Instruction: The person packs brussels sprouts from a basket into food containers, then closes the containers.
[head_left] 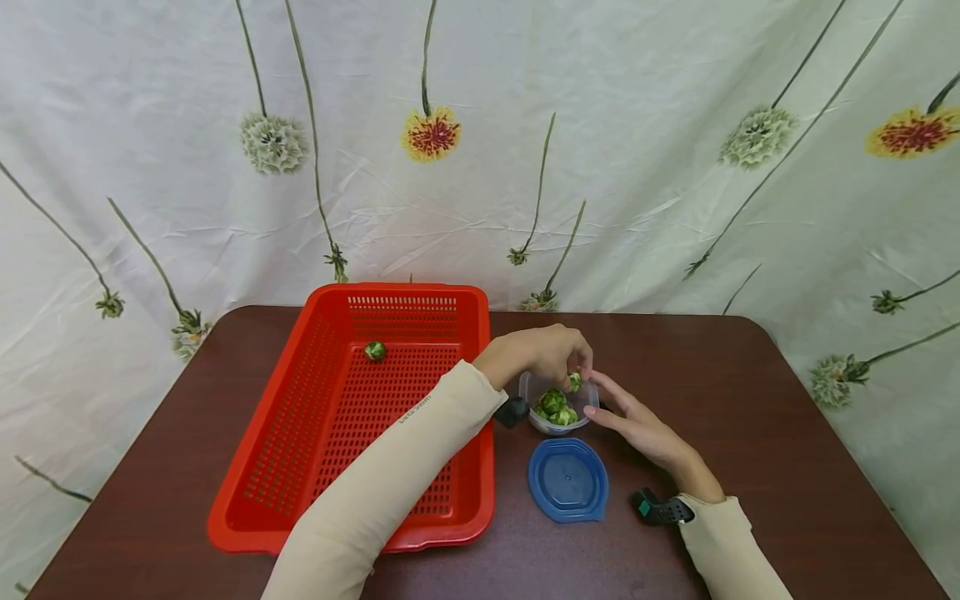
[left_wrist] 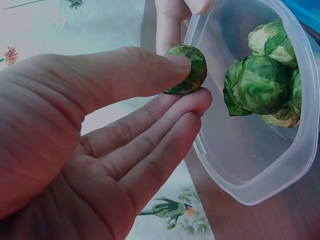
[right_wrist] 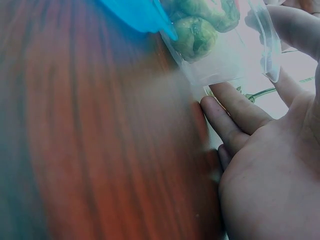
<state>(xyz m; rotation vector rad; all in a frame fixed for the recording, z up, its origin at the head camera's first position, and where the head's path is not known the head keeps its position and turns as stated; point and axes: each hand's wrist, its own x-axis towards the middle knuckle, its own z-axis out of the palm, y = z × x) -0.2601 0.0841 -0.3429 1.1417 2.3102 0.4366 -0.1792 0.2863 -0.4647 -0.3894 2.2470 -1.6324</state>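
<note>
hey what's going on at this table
A person's left hand pinches a round green Brussels sprout at the rim of a clear plastic container, whose side the right hand touches. More green sprouts lie inside. A single green sprout sits in the red rectangular plastic basket, and a blue plastic lid lies on the dark brown table.

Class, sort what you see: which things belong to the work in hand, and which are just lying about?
In the work:
left hand, pinching a sprout
right hand, touching the tub
basket, probably: another sprout inside

Just there:
blue lid, untouched
flowered cloth, hanging behind
</note>
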